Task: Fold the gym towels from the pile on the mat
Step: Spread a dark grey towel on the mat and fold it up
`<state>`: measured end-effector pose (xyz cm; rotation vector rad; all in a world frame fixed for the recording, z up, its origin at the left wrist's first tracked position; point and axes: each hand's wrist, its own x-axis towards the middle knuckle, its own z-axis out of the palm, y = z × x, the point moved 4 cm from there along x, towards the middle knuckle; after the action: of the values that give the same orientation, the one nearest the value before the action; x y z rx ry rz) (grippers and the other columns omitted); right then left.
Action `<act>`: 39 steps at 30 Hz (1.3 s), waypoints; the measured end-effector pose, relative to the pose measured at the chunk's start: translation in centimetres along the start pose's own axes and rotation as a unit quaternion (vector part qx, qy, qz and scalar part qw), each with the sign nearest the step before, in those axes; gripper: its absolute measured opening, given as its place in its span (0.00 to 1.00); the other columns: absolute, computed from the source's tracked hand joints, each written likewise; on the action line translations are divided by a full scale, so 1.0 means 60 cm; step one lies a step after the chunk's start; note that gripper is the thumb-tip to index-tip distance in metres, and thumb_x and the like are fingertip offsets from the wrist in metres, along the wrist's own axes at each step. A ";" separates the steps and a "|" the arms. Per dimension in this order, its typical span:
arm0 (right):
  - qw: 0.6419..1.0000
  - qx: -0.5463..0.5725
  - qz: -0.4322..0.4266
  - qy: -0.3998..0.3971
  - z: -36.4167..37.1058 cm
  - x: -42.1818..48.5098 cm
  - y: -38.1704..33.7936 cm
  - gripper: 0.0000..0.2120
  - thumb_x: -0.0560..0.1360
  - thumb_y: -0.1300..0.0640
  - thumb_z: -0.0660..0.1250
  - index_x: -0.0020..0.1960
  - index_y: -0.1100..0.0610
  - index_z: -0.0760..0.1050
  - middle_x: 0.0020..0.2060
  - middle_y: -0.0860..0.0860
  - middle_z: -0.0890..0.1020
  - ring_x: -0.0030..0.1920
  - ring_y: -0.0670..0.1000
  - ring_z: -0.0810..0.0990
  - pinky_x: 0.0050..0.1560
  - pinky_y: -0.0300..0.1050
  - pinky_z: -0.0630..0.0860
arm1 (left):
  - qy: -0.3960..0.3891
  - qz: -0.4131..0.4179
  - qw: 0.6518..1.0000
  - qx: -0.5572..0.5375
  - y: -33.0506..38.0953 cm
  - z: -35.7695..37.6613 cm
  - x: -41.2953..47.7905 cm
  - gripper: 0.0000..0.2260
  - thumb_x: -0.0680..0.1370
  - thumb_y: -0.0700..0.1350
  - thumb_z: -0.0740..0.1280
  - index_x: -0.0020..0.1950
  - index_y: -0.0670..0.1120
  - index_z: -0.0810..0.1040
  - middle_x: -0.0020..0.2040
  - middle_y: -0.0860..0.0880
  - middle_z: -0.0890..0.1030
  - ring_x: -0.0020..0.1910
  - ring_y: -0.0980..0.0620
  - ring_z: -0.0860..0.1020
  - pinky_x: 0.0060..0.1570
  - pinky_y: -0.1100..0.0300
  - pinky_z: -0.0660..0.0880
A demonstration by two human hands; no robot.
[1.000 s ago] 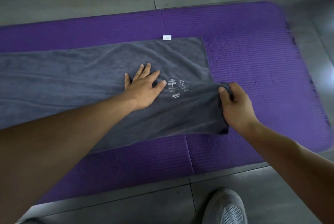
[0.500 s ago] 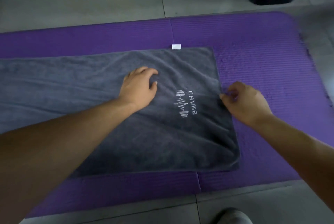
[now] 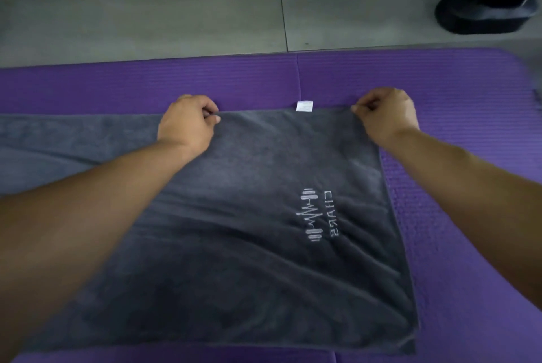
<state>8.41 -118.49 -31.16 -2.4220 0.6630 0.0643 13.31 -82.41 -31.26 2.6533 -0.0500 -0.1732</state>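
both hands moved to far edge, left hand (image 3: 187, 122) & right hand (image 3: 387, 116) pinch plush grey towel (image 3: 249, 230)

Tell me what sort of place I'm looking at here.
Probably a gym or workout room: a purple exercise mat lies on a grey tiled floor, the grey towel spread on it carries a barbell logo, and a black equipment base stands at the far right.
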 end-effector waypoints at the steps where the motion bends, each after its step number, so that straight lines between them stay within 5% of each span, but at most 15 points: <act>1: 1.000 0.009 -0.003 0.009 -0.006 0.004 0.003 0.03 0.76 0.52 0.73 0.46 0.51 0.82 0.41 0.47 0.83 0.45 0.49 0.81 0.47 0.42 0.76 | -0.002 0.001 1.000 -0.002 0.001 -0.001 0.004 0.02 0.78 0.45 0.71 0.49 0.51 0.82 0.53 0.48 0.81 0.52 0.49 0.80 0.55 0.55 0.75; 7: 0.997 0.032 -0.003 0.077 -0.032 0.056 0.011 0.02 0.76 0.53 0.72 0.46 0.51 0.81 0.43 0.50 0.83 0.46 0.50 0.81 0.48 0.39 0.73 | 0.060 0.013 0.998 -0.007 0.039 -0.002 0.047 0.05 0.79 0.44 0.70 0.54 0.49 0.81 0.58 0.45 0.78 0.55 0.45 0.78 0.56 0.55 0.73; 10: 0.995 -0.022 -0.023 0.092 -0.031 0.063 0.001 0.08 0.78 0.57 0.65 0.55 0.53 0.80 0.56 0.56 0.80 0.56 0.58 0.79 0.51 0.42 0.72 | 0.028 0.010 1.000 0.001 0.056 0.008 0.048 0.13 0.79 0.45 0.68 0.64 0.48 0.76 0.65 0.44 0.73 0.56 0.44 0.78 0.59 0.51 0.75; 12: 0.985 -0.086 -0.111 0.101 -0.016 0.026 -0.026 0.12 0.78 0.57 0.63 0.59 0.56 0.79 0.61 0.60 0.75 0.61 0.63 0.73 0.55 0.50 0.72 | 0.015 0.041 0.999 -0.003 0.061 0.003 0.031 0.17 0.79 0.45 0.67 0.67 0.48 0.74 0.65 0.45 0.71 0.52 0.46 0.79 0.58 0.48 0.76; 16: 0.936 -0.106 -0.335 0.023 0.069 -0.084 -0.067 0.15 0.77 0.50 0.63 0.56 0.56 0.81 0.58 0.56 0.78 0.57 0.63 0.73 0.57 0.56 0.71 | -0.007 0.114 0.993 0.015 0.025 -0.039 -0.020 0.13 0.78 0.45 0.67 0.62 0.48 0.77 0.57 0.49 0.75 0.47 0.49 0.78 0.53 0.50 0.77; 23: 0.926 -0.152 -0.346 0.012 0.102 -0.134 -0.124 0.15 0.74 0.48 0.63 0.51 0.54 0.84 0.56 0.53 0.80 0.56 0.63 0.75 0.56 0.59 0.70 | -0.077 -0.039 0.993 0.087 -0.193 -0.185 -0.120 0.05 0.77 0.44 0.68 0.50 0.45 0.83 0.45 0.47 0.84 0.47 0.48 0.82 0.51 0.56 0.75; 28: 0.828 -0.113 -0.537 -0.118 0.202 -0.256 -0.273 0.14 0.76 0.50 0.60 0.50 0.54 0.83 0.51 0.52 0.82 0.50 0.60 0.80 0.52 0.57 0.78 | -0.122 -0.131 0.978 0.108 -0.352 -0.273 -0.218 0.05 0.76 0.42 0.72 0.44 0.51 0.79 0.41 0.50 0.83 0.45 0.48 0.83 0.48 0.58 0.74; 32: 0.752 -0.125 -0.600 -0.242 0.321 -0.347 -0.401 0.15 0.76 0.49 0.58 0.52 0.53 0.82 0.50 0.50 0.82 0.50 0.56 0.80 0.53 0.53 0.80 | -0.101 -0.213 0.967 0.099 -0.471 -0.343 -0.270 0.02 0.77 0.46 0.72 0.47 0.49 0.81 0.46 0.45 0.84 0.48 0.43 0.81 0.49 0.55 0.74; 36: 0.806 -0.052 -0.526 -0.266 0.423 -0.383 -0.558 0.13 0.76 0.52 0.61 0.51 0.56 0.82 0.47 0.52 0.83 0.48 0.57 0.82 0.53 0.50 0.79 | -0.026 -0.264 0.961 0.083 -0.600 -0.409 -0.322 0.05 0.76 0.42 0.69 0.49 0.44 0.84 0.48 0.39 0.85 0.50 0.37 0.83 0.50 0.49 0.77; 39: 0.850 -0.019 -0.457 -0.263 0.491 -0.404 -0.660 0.08 0.78 0.56 0.67 0.54 0.56 0.82 0.48 0.52 0.82 0.47 0.54 0.82 0.52 0.50 0.78 | -0.034 -0.300 0.950 0.083 -0.699 -0.425 -0.376 0.09 0.74 0.49 0.65 0.45 0.44 0.81 0.50 0.38 0.84 0.50 0.35 0.82 0.48 0.48 0.78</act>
<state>9.36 -63.60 -28.07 -2.3437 -0.7540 0.3292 -5.46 -32.03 -25.80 2.7452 0.7567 -0.4746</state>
